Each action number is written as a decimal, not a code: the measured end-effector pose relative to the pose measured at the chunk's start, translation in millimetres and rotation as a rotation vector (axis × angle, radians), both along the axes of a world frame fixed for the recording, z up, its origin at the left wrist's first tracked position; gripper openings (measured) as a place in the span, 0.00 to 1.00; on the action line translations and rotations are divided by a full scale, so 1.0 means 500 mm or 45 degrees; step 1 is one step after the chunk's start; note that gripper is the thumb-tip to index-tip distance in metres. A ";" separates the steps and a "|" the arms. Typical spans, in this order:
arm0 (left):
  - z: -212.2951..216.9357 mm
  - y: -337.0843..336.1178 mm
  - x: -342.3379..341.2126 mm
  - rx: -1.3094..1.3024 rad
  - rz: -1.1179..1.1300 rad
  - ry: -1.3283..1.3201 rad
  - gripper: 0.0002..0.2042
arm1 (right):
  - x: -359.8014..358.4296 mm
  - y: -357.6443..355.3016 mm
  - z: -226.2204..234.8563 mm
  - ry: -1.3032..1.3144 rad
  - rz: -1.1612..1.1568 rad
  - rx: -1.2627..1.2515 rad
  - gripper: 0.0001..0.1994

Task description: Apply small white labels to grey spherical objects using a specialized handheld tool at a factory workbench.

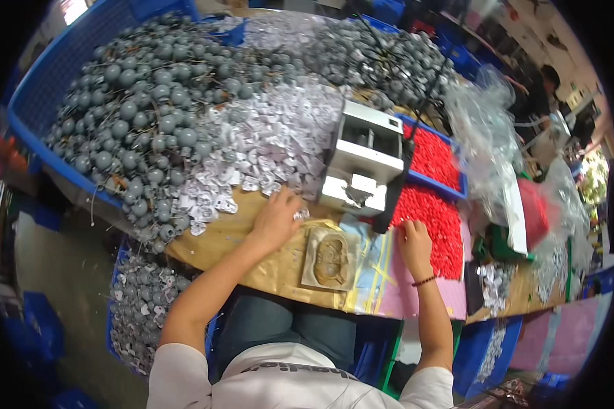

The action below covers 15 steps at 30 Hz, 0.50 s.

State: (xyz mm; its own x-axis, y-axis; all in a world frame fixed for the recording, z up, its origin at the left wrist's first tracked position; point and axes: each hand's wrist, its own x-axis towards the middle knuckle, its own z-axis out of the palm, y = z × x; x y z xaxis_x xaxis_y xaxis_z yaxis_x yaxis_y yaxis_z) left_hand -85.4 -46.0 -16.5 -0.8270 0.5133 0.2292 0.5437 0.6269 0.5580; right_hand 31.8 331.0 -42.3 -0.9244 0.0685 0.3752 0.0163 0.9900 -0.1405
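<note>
My left hand (278, 219) is over the brown-covered worktop, its fingers closed on a small white plastic piece (301, 214). Just beyond it spreads a heap of similar white plastic pieces (273, 133). My right hand (415, 244) rests at the left edge of a pile of small red parts (426, 211). Its fingers are drawn together; what they hold, if anything, is too small to tell. Between my hands lies a square, light-coloured fixture block (330, 259) with a shaped hollow. Behind the block stands a white and metal bench machine (365, 160).
A large blue basket (54, 157) on the left overflows with grey ball-shaped parts with wires (133, 109). More red parts fill a blue tray (460, 180) beside the machine. Clear plastic bags (484, 129) stand at right. Another person (542, 88) is in the background.
</note>
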 end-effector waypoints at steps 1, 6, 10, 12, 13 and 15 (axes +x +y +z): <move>0.031 -0.005 0.016 0.007 0.005 -0.121 0.15 | 0.004 0.002 0.000 0.023 0.002 -0.016 0.05; 0.069 0.012 0.099 0.185 -0.311 -0.144 0.13 | 0.008 -0.004 0.025 0.146 0.040 -0.407 0.07; 0.065 0.055 0.133 0.050 -0.411 -0.160 0.14 | 0.017 -0.053 0.072 0.054 0.087 -0.955 0.09; 0.066 0.065 0.133 0.027 -0.344 -0.133 0.16 | 0.019 -0.109 0.096 0.028 0.254 -1.083 0.11; 0.064 0.070 0.133 0.032 -0.318 -0.103 0.16 | 0.020 -0.138 0.106 0.014 0.343 -1.082 0.12; 0.060 0.063 0.128 0.101 -0.284 -0.001 0.17 | 0.025 -0.195 0.124 -0.013 0.517 -0.946 0.11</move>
